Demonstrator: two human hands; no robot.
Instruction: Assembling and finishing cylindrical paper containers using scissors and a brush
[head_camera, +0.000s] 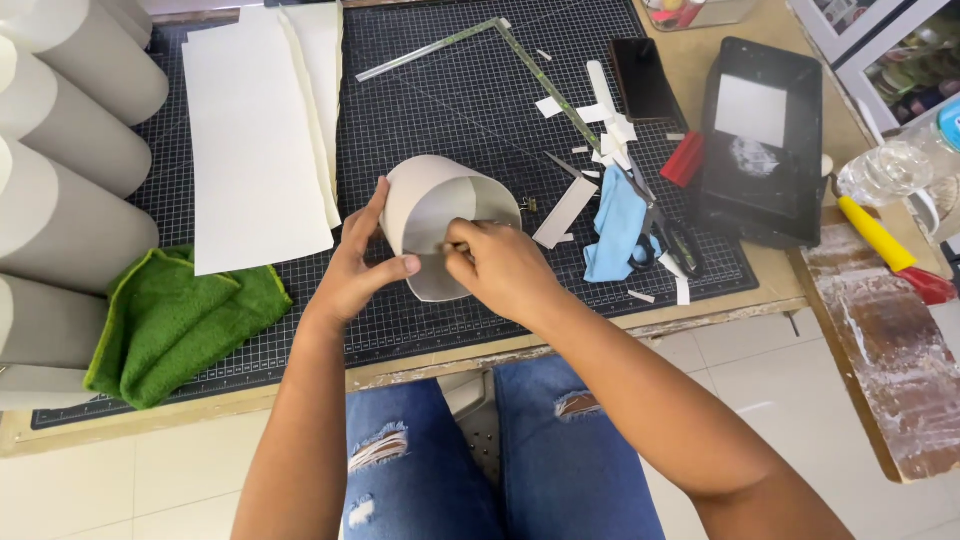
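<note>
A sheet of pale grey card curled into a short open cylinder (432, 205) rests on the black gridded cutting mat (450, 100). My left hand (355, 265) cups its left outer wall, thumb pressed on the near edge. My right hand (500, 265) pinches the near rim where the card's ends overlap, fingertips reaching inside. Whether a small clip sits under those fingers is hidden.
Flat cream sheets (255, 140) lie at the mat's left, a green cloth (175, 320) below them, grey rolled tubes (60, 160) at far left. A metal ruler (540, 85), paper scraps, blue cloth (615, 225), scissors (665, 240), phone (642, 78) and black tray (765, 140) lie right.
</note>
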